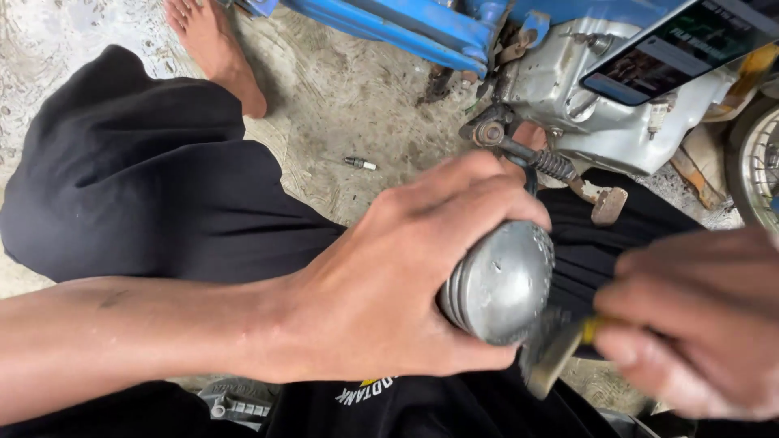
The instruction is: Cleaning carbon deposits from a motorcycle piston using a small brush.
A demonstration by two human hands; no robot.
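Piston, one of it, grey metal with ring grooves round its side and a pitted crown, sits in the left hand, whose fingers wrap over the top and thumb closes beneath, holding it firmly above the person's lap in black trousers. Just right of the piston, the right hand is closed round a single yellow-handled tool, its blurred tip at the piston's lower edge; what kind of tool it is cannot be told. Beyond the piston stands one blue motorbike with its grey engine case, a kick lever with spring nearest to the piston. One spark plug lies on the concrete floor, up and left of the piston, well apart. One bare foot rests farther up-left. A phone leans on the engine.

Risk, as I judge it: the tool could slip off the curved crown and catch the left fingers, or gouge the metal, since the grip covers much of the top.
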